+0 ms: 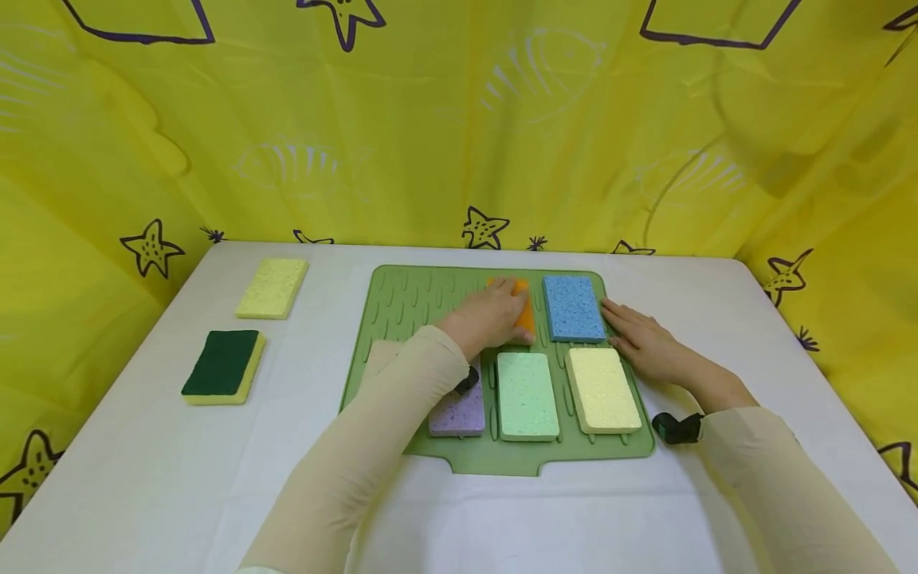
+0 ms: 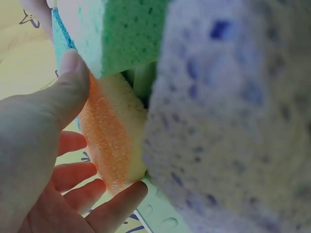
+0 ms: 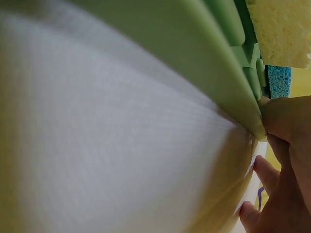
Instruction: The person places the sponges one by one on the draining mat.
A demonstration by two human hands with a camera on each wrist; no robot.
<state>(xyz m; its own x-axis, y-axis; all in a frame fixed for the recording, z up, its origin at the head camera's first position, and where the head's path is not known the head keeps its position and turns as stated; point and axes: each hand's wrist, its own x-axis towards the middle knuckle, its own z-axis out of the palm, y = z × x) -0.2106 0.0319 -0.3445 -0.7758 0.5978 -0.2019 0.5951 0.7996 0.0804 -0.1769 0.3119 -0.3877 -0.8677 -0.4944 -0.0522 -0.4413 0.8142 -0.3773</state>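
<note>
My left hand (image 1: 491,315) reaches over an orange-topped sponge (image 1: 526,309) on a green ridged mat (image 1: 409,295). Its thumb is at the sponge's near end and its fingers are at the far end, gripping it. The left wrist view shows the orange layer (image 2: 104,131) over a pale yellow one. My right hand (image 1: 649,343) lies along the mat's right edge, fingers extended; in the right wrist view its thumb touches the mat's rim (image 3: 228,92). Around them on the mat are a blue sponge (image 1: 574,309), a mint green sponge (image 1: 527,396), and a cream sponge (image 1: 604,391).
A purple sponge (image 1: 459,414) and a beige sponge (image 1: 380,355) lie on the mat, partly hidden by the left arm. On the white table (image 1: 287,446), left of the mat, are a yellow sponge (image 1: 272,288) and a green-topped sponge (image 1: 224,364). A yellow patterned curtain (image 1: 402,143) encloses the back.
</note>
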